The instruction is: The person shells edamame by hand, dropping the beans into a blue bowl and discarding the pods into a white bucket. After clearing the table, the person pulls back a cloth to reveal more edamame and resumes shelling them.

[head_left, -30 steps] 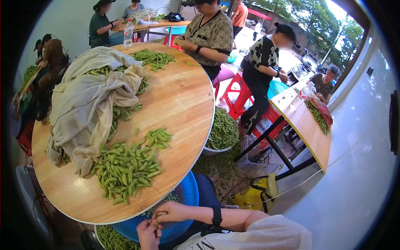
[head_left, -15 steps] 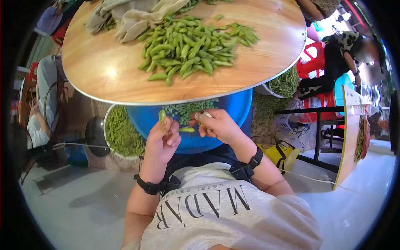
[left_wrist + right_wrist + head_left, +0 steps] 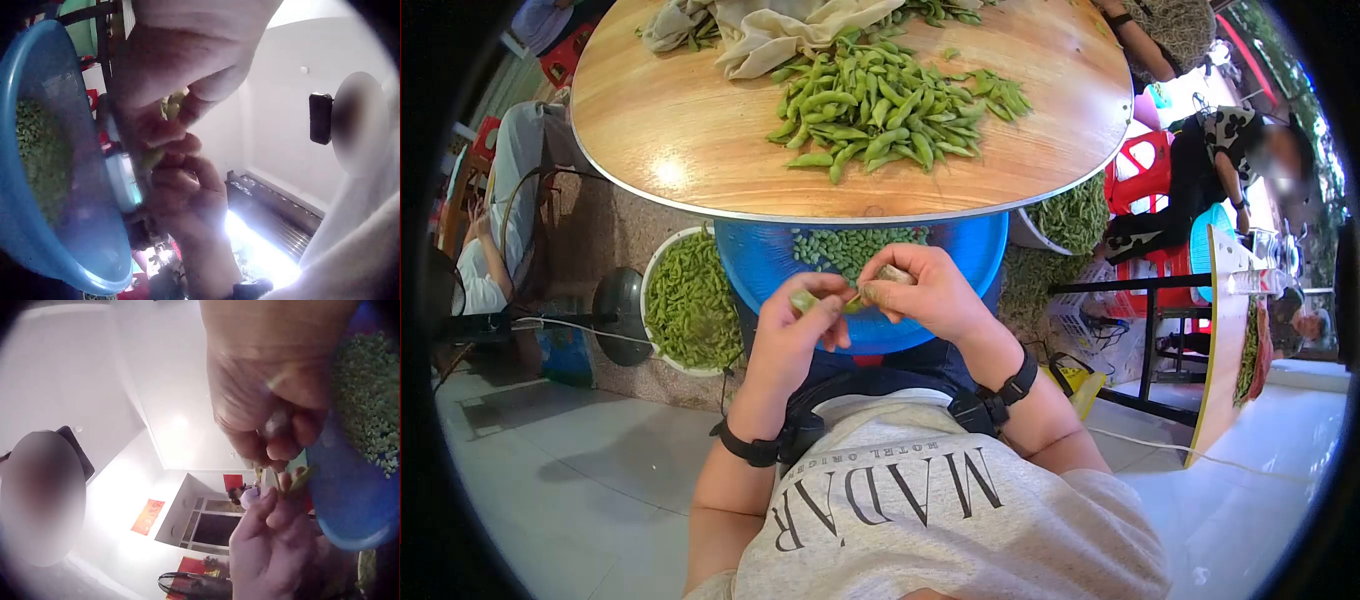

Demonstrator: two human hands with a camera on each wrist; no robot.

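In the head view both hands meet over a blue basin (image 3: 750, 285) of shelled green beans (image 3: 850, 250). My left hand (image 3: 792, 325) grips a green edamame pod (image 3: 803, 300) between thumb and fingers. The right hand (image 3: 930, 295) pinches the tip of a pod (image 3: 853, 304) that spans the small gap between the hands. A pale, greyish piece (image 3: 275, 424) sits among the right hand's curled fingers; I cannot tell what it is. Another bit of green pod (image 3: 172, 106) shows inside the left palm in the left wrist view.
A wooden round table (image 3: 690, 150) overhangs the basin's far side, bearing a heap of edamame pods (image 3: 880, 110) and a cloth (image 3: 785, 35). Left of the basin stands a white tub (image 3: 690, 305) full of pods. Another pod-filled tub (image 3: 1070, 215) is at the right.
The head view has swung down from the table and room to the lap. Half a second ago the hands were apart, the left holding a pod up; now their fingertips are close together.
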